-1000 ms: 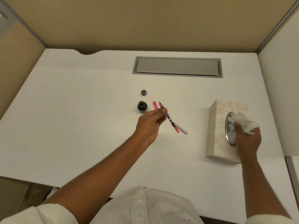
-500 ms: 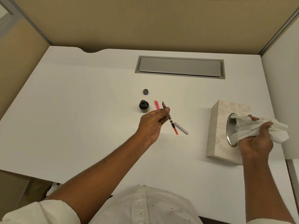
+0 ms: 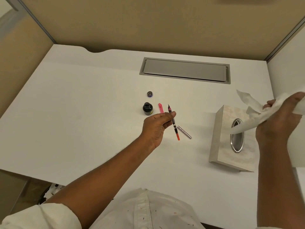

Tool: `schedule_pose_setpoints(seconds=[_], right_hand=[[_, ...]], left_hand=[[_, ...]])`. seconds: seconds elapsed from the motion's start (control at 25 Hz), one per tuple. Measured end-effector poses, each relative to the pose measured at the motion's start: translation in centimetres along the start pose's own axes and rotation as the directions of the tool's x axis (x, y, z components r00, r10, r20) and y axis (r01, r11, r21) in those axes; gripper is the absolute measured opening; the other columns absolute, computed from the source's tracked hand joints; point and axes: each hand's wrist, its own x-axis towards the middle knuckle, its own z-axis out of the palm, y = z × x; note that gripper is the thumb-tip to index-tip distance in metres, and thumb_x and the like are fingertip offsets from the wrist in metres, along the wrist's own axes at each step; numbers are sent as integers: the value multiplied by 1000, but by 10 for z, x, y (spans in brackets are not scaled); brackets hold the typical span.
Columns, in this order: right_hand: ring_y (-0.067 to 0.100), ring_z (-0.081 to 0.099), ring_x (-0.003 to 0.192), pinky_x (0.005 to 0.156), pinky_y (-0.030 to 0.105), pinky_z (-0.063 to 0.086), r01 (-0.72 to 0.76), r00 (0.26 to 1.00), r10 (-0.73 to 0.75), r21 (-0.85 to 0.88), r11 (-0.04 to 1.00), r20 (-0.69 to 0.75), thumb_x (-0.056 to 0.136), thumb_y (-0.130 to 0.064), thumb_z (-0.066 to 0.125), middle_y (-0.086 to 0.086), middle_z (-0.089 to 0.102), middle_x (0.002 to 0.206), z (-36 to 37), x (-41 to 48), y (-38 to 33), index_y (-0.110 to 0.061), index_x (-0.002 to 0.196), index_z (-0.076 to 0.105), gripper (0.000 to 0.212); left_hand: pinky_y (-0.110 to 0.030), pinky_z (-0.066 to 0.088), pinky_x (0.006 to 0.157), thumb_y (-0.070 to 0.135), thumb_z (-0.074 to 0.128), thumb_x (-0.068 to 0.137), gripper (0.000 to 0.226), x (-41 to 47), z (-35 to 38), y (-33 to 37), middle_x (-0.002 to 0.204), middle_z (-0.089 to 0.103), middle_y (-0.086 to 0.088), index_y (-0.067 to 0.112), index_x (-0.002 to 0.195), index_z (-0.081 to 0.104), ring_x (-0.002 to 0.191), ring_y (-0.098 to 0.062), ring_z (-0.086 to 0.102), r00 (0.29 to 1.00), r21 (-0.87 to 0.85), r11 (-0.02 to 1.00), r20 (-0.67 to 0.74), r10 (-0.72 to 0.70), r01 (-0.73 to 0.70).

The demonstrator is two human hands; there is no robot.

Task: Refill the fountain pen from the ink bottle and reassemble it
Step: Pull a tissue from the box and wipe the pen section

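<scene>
My left hand (image 3: pixel 156 126) pinches the nib section with its converter (image 3: pixel 174 124), nib pointing away from me, red knob toward me, held above the white desk (image 3: pixel 82 113). Just left of it the open ink bottle (image 3: pixel 147 109) stands upright. Its cap (image 3: pixel 149 94) lies behind the bottle. A pink pen cap (image 3: pixel 160 108) lies between the bottle and the nib. A silver pen barrel (image 3: pixel 184 132) lies on the desk right of the held piece. My right hand (image 3: pixel 279 124) is raised at the right, shut on a white tissue (image 3: pixel 252 113) whose tail still reaches into the tissue box (image 3: pixel 221 146).
The beige tissue box with an oval metal opening (image 3: pixel 237 138) sits at the right. A grey cable hatch (image 3: pixel 184 70) is set into the desk at the back. Partition walls close the desk on the left, back and right.
My right hand has pulled the tissue up and rightward out of the box. My left hand has stayed almost still with the nib section.
</scene>
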Motion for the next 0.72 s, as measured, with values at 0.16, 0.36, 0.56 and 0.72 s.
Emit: schedule_pose_setpoints(seconds=[0.16, 0.36, 0.56, 0.72], right_hand=[[5, 63, 69, 72, 24, 52, -188, 973, 187, -6, 982, 136, 95, -24, 53, -8, 62, 72, 17, -30, 7, -14, 112, 54, 19], [11, 68, 82, 78, 34, 57, -107, 954, 213, -422, 900, 212, 97, -18, 42, -1, 67, 90, 40, -71, 46, -19, 110, 58, 21], [21, 58, 98, 85, 35, 45, 31, 946, 166, -588, 808, 279, 97, -14, 33, -3, 61, 105, 59, -101, 68, -19, 123, 50, 32], [16, 60, 88, 73, 28, 48, -279, 869, 394, -363, 889, 298, 94, -8, 42, -3, 63, 98, 65, -116, 72, -18, 109, 58, 24]], left_hand=[[-36, 54, 85, 5, 77, 70, 10, -6, -8, 8, 72, 71, -6, 2, 78, 72, 71, -19, 65, 998, 99, 994, -29, 52, -49], [-28, 53, 71, 11, 81, 66, 11, -23, -26, 31, 75, 73, -2, 7, 75, 74, 75, -16, 66, 988, 279, 954, -72, 134, -110], [-28, 55, 70, 13, 81, 67, 13, -43, -44, 48, 69, 71, 0, 7, 74, 74, 63, -8, 66, 980, 397, 908, -82, 180, -133], [-30, 55, 71, 15, 83, 64, 15, -50, -57, 53, 66, 71, 0, 8, 73, 74, 61, -9, 66, 977, 424, 900, -127, 174, -105]])
